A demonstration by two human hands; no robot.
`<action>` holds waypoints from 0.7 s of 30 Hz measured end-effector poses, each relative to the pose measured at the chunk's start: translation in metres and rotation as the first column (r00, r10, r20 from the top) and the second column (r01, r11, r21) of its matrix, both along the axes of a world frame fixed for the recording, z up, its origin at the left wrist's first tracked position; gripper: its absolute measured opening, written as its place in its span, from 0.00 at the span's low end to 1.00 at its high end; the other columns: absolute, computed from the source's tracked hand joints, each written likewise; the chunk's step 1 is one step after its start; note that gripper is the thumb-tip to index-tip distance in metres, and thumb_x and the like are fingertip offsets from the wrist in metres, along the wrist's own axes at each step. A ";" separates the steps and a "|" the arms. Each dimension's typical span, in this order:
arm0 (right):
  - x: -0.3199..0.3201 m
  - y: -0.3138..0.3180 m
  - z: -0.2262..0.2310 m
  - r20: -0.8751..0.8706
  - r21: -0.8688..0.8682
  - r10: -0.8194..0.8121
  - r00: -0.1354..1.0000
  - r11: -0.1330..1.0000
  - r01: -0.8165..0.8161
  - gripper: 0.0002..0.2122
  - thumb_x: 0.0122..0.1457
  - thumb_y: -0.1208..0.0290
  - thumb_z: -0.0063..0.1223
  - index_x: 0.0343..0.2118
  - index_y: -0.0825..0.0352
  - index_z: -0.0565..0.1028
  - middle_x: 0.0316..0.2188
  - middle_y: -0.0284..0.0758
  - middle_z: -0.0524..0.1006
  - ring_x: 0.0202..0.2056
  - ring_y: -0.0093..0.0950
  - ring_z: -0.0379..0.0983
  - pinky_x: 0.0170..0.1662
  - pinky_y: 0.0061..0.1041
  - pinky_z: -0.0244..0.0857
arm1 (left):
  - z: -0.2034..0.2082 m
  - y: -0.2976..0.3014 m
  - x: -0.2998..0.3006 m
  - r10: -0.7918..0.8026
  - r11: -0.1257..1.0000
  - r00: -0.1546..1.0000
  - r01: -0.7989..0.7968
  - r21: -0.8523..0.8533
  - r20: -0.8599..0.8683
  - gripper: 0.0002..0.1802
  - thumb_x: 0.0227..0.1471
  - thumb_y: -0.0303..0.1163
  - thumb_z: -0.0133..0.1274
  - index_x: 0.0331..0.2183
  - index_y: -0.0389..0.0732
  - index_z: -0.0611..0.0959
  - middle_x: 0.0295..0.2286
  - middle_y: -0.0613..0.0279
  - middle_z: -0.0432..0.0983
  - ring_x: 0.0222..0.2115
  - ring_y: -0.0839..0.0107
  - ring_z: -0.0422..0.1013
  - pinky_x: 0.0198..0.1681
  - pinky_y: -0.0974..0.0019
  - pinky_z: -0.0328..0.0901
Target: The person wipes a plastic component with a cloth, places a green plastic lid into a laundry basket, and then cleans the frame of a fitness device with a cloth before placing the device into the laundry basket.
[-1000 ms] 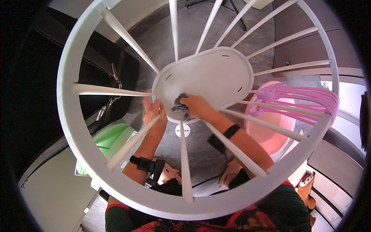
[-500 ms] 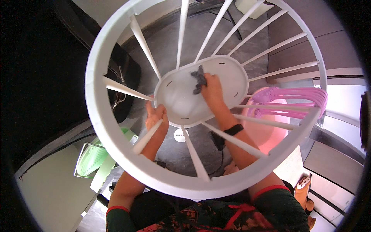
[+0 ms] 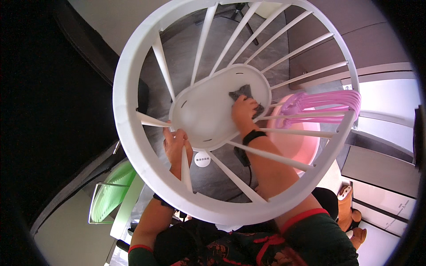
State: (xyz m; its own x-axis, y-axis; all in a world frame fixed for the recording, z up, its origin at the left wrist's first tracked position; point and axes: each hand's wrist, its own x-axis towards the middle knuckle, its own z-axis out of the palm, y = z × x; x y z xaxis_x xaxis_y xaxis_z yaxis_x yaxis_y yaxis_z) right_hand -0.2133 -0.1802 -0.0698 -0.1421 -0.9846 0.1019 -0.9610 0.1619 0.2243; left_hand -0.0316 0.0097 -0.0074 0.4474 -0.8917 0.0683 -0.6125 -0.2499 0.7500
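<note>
A white rack (image 3: 126, 95) with a large ring and many slanting rods stands in front of me. Its oval base panel (image 3: 206, 108) lies deep inside the ring. My right hand (image 3: 244, 111) reaches in between the rods and presses a crumpled dark grey cloth (image 3: 244, 91) against the base near its right end. Part of the cloth is under the fingers. At the base's left end, my left hand (image 3: 176, 144) has its fingers bent around the rim and a rod, gripping the rack there. One rod crosses in front of that hand.
Pink hangers (image 3: 324, 106) hang in a bunch on the ring's right side, above a pink tub (image 3: 293, 142). Green hangers (image 3: 111, 193) fill a wire holder at left. A round white label (image 3: 202, 159) is below the base. Brown plush toys (image 3: 345, 208) are at lower right.
My right hand has slid the cloth from the middle of the base to its right end. The rack has shifted and turned slightly in view. My left hand still grips the base's left end.
</note>
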 end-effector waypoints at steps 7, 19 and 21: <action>0.015 0.017 0.033 0.208 0.506 0.138 0.968 0.832 -0.227 0.16 0.55 0.71 0.52 0.45 0.71 0.68 0.45 0.55 0.72 0.44 0.50 0.73 0.43 0.41 0.71 | -0.008 0.002 0.004 0.030 0.998 1.000 -0.030 0.048 0.003 0.06 0.39 0.21 0.46 0.24 0.43 0.73 0.56 0.46 0.54 0.35 0.63 0.70 0.48 0.55 0.58; 0.035 0.019 0.061 0.820 0.477 -0.011 0.572 0.563 -0.674 0.17 0.50 0.75 0.50 0.45 0.69 0.69 0.38 0.53 0.75 0.39 0.50 0.74 0.38 0.41 0.70 | 0.008 -0.005 0.003 -0.019 1.000 0.998 0.019 -0.007 0.056 0.09 0.38 0.14 0.47 0.24 0.39 0.72 0.52 0.40 0.57 0.34 0.58 0.71 0.36 0.58 0.66; 0.032 0.010 0.060 0.736 0.298 0.292 0.610 0.669 -0.681 0.20 0.49 0.73 0.53 0.47 0.65 0.68 0.40 0.48 0.74 0.38 0.49 0.73 0.43 0.43 0.68 | 0.011 -0.009 0.001 -0.027 0.999 0.992 0.031 -0.033 0.122 0.09 0.39 0.13 0.47 0.24 0.39 0.72 0.52 0.40 0.57 0.33 0.58 0.71 0.35 0.58 0.67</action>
State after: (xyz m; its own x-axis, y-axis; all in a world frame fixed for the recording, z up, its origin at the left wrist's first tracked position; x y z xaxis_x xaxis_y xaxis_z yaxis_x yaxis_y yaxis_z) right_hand -0.1815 -0.1697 -0.0102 0.5420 -0.7701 -0.3363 -0.7876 -0.3259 -0.5230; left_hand -0.0311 0.0007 0.0033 0.4080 -0.9003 0.1519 -0.7059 -0.2055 0.6779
